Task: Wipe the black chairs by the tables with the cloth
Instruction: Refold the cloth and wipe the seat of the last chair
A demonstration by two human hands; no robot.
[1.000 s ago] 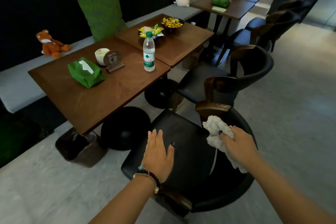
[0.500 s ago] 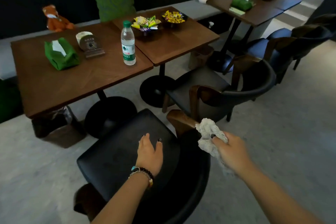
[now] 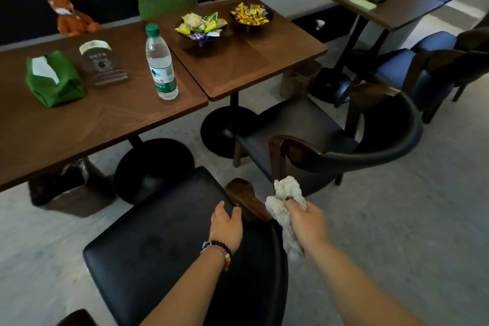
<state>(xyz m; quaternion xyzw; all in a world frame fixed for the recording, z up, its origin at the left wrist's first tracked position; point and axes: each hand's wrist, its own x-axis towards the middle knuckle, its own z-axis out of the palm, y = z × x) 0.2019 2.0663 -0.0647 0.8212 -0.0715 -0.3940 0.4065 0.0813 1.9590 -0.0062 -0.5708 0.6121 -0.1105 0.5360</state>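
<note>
The nearest black chair (image 3: pixel 158 241) stands right below me, its padded seat facing the table and its wooden arm end poking up at the right. My left hand (image 3: pixel 226 225) rests on the seat's right side beside that arm end, fingers loosely bent, holding nothing. My right hand (image 3: pixel 304 219) grips a crumpled white cloth (image 3: pixel 284 198) just right of the arm end, over the chair's curved back. A second black chair (image 3: pixel 330 137) stands behind, more dark chairs (image 3: pixel 423 74) further right.
Two joined brown tables (image 3: pixel 105 119) carry a water bottle (image 3: pixel 161 63), a green tissue pouch (image 3: pixel 53 79), a small sign and two snack bowls (image 3: pixel 201 26). A bin (image 3: pixel 68 188) sits under the near table. A bench with a green cushion and plush toys runs behind. Grey floor lies to the right.
My view has swung left and closer to the tables. My left hand slid toward the seat's right edge; my right hand with the cloth lifted off the seat past the arm end.
</note>
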